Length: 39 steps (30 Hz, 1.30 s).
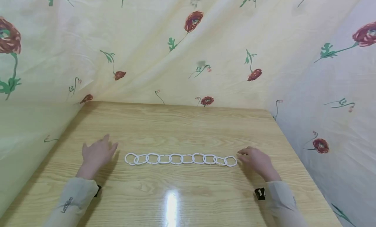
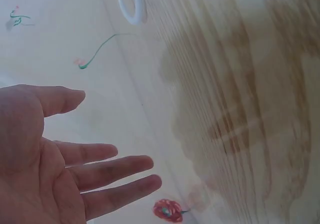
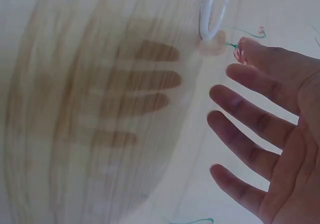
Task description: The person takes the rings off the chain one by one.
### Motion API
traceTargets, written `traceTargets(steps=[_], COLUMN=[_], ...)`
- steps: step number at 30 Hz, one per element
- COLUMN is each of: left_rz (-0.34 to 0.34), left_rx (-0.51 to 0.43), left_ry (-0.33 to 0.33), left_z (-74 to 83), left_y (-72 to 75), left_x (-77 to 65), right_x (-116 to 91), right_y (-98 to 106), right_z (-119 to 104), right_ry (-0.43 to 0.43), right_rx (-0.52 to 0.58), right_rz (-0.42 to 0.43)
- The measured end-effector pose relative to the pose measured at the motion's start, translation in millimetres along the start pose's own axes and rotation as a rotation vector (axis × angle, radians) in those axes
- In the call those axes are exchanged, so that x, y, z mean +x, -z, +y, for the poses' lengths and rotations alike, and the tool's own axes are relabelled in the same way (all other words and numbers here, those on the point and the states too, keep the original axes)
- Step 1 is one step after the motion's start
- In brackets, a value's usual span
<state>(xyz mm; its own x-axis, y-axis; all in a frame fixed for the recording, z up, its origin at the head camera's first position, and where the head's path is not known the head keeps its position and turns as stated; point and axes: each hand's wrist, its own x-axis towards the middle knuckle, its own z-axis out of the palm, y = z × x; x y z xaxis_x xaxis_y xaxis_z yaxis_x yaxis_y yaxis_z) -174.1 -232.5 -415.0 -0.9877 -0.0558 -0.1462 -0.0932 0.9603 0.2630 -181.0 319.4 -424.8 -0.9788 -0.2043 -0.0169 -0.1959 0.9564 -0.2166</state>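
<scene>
A chain of white plastic links (image 1: pixel 176 154) lies stretched from left to right across the wooden table. Its links are joined one through another in a nearly straight row. My left hand (image 1: pixel 98 154) hovers left of the chain's left end, fingers spread and holding nothing. In the left wrist view, the end link (image 2: pixel 131 7) shows at the top, apart from the fingers. At the other end, my right hand (image 1: pixel 255 160) is beside the last link, its fingertips close to it. The right wrist view has that end link (image 3: pixel 214 12) above the loosely bent, empty fingers.
The wooden table (image 1: pixel 188 129) has light grain and a bright reflection near its front. Cloth with red flowers (image 1: pixel 164 57) hangs behind the table and along both sides. Pale sleeves cover both forearms, and a black device (image 1: pixel 259 193) sits at the right wrist.
</scene>
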Motion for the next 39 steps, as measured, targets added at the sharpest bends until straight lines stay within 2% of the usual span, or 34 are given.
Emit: traceTargets(steps=[4,10,17,24,27,32,36,39], left_rz=[-0.037,-0.047,-0.059,-0.056,-0.044,-0.042,-0.054,-0.062], left_rx=[-0.020,-0.044,-0.155,-0.310,-0.344,-0.401,-0.466,-0.517], left_ry=[0.008,-0.005,-0.076,-0.152,-0.172,-0.209,-0.243,-0.262], left_z=[0.8,3.2,18.2,43.7,56.0,85.0,109.1,125.5], left_y=[-1.1,-0.3,-3.1,-8.8,-12.4,-22.4,-27.8,-29.9], left_x=[0.4,1.3,6.8,10.1,11.5,13.2,11.8,10.6], right_x=[0.7,2.5,8.0,12.4,13.8,15.9,19.3,19.5], right_y=[-3.1,-4.6,-7.5,-11.9,-12.8,-14.7,-14.2,-11.3], right_z=[-3.7,-8.8,-12.7,-16.7,-17.9,-18.1,-20.5,-24.7], right_ry=[-0.015,-0.039,-0.088,-0.095,-0.086,-0.069,-0.042,-0.026], right_rx=[0.036,0.039,-0.004,-0.044,-0.052,-0.063,-0.062,-0.070], right_rz=[-0.050,-0.095,-0.115,-0.114,-0.118,-0.117,-0.083,-0.026])
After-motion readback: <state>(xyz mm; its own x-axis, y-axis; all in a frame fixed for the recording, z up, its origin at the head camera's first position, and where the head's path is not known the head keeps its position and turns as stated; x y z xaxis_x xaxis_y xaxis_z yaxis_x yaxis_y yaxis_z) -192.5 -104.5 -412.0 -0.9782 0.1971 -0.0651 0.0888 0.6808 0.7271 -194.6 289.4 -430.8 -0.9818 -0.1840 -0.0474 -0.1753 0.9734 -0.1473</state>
